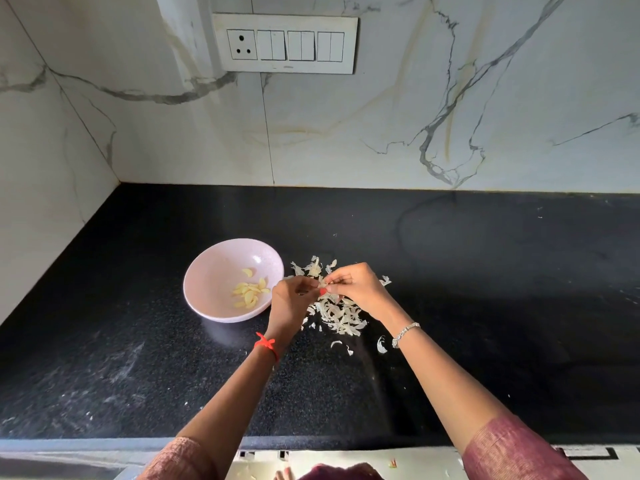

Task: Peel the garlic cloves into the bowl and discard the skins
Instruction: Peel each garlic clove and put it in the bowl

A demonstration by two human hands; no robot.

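A pale pink bowl (214, 271) sits on the black counter and holds several peeled yellow garlic cloves (250, 292). Just right of it lies a heap of white garlic skins (337, 315). Above that heap my left hand (292, 301) and my right hand (356, 289) meet, fingertips together, pinching one small garlic clove (321, 283) between them. The clove is mostly hidden by the fingers.
The black stone counter (485, 289) runs to a marble wall behind and at the left. A switch panel (285, 43) is on the back wall. Loose skin flakes (381, 344) lie near the front of the heap. The counter's front edge (86, 441) is close to my body.
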